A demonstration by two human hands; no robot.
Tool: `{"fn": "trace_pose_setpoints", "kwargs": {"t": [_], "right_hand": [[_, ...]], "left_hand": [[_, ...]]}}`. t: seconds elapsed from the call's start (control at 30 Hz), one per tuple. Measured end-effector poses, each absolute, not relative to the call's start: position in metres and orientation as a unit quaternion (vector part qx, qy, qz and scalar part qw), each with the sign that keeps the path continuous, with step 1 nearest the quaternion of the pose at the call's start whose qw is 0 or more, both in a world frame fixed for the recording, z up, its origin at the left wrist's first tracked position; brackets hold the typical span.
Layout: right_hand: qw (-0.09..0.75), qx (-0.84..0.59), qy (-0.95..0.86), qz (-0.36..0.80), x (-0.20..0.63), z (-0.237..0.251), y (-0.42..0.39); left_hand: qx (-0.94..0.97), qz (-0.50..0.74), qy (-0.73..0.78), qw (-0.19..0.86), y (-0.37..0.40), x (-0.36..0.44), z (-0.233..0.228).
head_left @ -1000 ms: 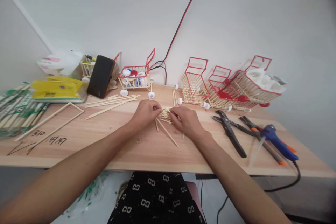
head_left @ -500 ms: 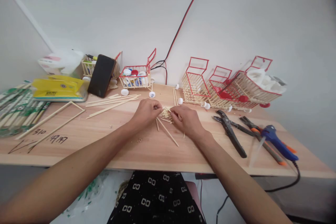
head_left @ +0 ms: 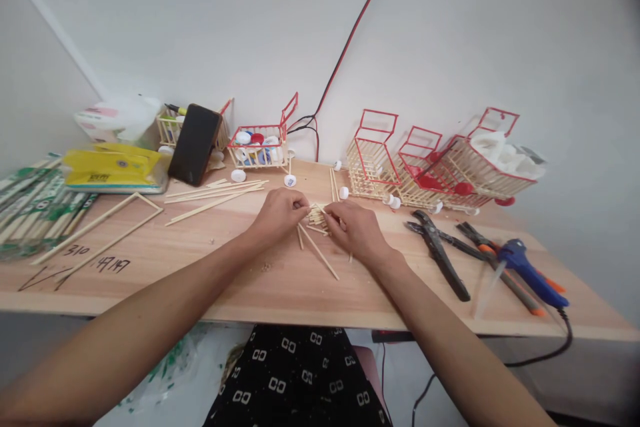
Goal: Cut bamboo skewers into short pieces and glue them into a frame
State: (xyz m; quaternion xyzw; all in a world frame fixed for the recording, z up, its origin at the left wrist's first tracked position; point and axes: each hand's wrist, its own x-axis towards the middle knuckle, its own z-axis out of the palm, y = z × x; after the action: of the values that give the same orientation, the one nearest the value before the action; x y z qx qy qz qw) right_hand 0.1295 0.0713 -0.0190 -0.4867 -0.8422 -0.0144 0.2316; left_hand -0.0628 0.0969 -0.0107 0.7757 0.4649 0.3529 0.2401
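Observation:
Near the middle of the table my left hand (head_left: 281,213) is closed in a pinch on a thin wooden stick (head_left: 311,206). Facing it, my right hand (head_left: 356,227) pinches a second stick. The two sticks appear to meet at an angle between my fingertips; whether they are joined is too small to tell. Just below lies a small pile of short cut sticks (head_left: 316,217), partly hidden by my fingers. One longer loose stick (head_left: 320,253) slants from my left fingers toward the front edge.
Long sticks (head_left: 215,197) and a phone (head_left: 195,143) lie left, past a stick frame (head_left: 100,227). Behind stand several stick-built miniature carts (head_left: 373,163) with bottle-cap wheels. To the right are black-handled pliers (head_left: 440,260) and a blue glue gun (head_left: 533,270) with its cable.
Both hands keep the same pinch at almost the same spot. The view has shifted very slightly; nothing was picked up or let go.

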Motion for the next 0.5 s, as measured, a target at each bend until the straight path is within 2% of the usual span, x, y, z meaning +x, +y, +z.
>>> {"fn": "trace_pose_setpoints", "kwargs": {"t": [0.5], "right_hand": [[0.233, -0.481, -0.845, -0.018, 0.1301, -0.0207, 0.0722]], "left_hand": [[0.776, 0.351, 0.466, 0.239, 0.0964, -0.0623, -0.0097]]}}
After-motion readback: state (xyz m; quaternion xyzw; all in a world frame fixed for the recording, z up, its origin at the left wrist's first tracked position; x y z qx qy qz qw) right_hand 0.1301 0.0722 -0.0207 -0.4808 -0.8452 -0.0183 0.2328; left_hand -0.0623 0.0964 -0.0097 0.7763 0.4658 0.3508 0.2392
